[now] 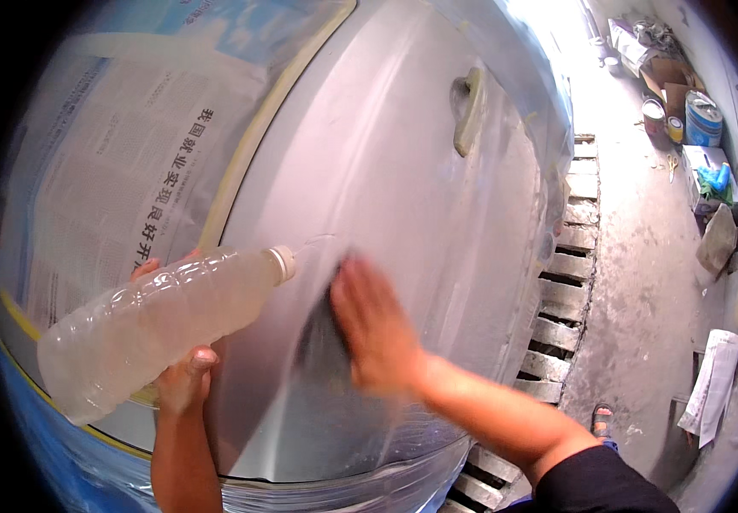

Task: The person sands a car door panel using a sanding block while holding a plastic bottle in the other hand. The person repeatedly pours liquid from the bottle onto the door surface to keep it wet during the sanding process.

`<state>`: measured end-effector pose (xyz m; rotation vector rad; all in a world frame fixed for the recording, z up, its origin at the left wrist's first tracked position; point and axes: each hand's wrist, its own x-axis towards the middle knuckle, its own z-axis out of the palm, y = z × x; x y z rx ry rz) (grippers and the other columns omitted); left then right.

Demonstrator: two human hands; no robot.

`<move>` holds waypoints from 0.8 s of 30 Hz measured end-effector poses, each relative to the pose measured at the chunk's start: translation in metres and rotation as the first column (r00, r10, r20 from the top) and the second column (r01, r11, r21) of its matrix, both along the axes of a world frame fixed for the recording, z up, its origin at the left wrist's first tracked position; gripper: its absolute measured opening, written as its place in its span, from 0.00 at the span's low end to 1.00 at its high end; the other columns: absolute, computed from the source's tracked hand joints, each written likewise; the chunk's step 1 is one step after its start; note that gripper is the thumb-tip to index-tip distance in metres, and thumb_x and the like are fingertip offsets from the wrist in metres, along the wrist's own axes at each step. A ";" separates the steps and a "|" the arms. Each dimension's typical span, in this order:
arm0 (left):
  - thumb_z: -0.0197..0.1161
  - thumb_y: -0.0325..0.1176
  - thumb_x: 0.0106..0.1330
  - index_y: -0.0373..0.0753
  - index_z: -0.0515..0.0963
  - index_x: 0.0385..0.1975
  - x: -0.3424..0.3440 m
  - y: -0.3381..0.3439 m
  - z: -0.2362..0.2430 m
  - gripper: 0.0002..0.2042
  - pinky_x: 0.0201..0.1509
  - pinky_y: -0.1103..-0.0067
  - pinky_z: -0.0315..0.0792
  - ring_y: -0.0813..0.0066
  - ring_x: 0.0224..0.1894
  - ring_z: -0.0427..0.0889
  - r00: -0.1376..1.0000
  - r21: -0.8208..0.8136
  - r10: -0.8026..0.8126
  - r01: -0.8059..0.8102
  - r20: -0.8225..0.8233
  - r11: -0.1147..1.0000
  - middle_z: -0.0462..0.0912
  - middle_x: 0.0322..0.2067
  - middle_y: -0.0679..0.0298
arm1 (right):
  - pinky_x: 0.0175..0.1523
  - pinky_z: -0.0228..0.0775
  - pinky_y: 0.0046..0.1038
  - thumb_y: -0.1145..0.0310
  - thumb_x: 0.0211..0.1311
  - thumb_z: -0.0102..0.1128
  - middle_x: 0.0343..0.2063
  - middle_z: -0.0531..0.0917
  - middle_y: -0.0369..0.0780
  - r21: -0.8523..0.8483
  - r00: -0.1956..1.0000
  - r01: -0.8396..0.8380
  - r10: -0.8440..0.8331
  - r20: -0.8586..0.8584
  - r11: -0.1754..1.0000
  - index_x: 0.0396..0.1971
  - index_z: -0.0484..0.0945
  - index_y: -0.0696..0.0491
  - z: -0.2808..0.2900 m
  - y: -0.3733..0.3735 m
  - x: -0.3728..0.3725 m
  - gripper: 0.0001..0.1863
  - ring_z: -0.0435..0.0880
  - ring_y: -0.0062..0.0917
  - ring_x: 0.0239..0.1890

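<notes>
Translucent ribbed plastic bottle (pixel 164 329) in the left hand (pixel 184 380), before the left edge of the curved grey metal panel (pixel 403 214).

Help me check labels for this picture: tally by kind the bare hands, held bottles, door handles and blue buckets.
Bare hands: 2 (left hand, right hand)
Held bottle: 1
Door handle: 1
Blue bucket: 1
Total: 5

Hands (pixel 377 329) at plastic bottle (pixel 164 321) and grey car door (pixel 412 188)
</notes>
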<state>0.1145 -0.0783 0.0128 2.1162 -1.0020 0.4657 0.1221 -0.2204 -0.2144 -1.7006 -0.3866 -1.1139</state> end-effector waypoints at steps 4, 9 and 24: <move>0.75 0.55 0.45 0.37 0.53 0.65 0.007 0.023 -0.003 0.51 0.63 0.68 0.64 0.64 0.58 0.67 0.996 0.031 0.082 -0.080 -0.038 0.996 0.66 0.56 0.60 | 0.73 0.37 0.48 0.69 0.44 0.54 0.68 0.51 0.57 0.088 0.954 0.293 -0.284 -0.101 0.952 0.65 0.51 0.66 0.042 -0.064 0.055 0.44 0.45 0.51 0.72; 0.72 0.60 0.44 0.36 0.54 0.64 0.005 0.024 0.003 0.52 0.63 0.67 0.64 0.64 0.58 0.69 0.996 0.049 0.085 -0.086 0.011 0.995 0.68 0.55 0.59 | 0.73 0.35 0.50 0.70 0.43 0.49 0.68 0.50 0.58 -0.022 1.000 0.002 -0.002 -0.004 1.000 0.65 0.52 0.67 -0.023 0.039 -0.045 0.43 0.45 0.52 0.72; 0.63 0.74 0.41 0.33 0.56 0.62 0.003 -0.020 0.009 0.56 0.64 0.65 0.63 0.61 0.56 0.73 0.920 0.192 0.066 -0.150 0.387 0.970 0.74 0.53 0.53 | 0.73 0.35 0.48 0.70 0.49 0.48 0.67 0.52 0.59 0.027 0.998 -0.001 0.003 -0.063 1.000 0.66 0.50 0.66 -0.013 0.004 -0.012 0.41 0.45 0.53 0.71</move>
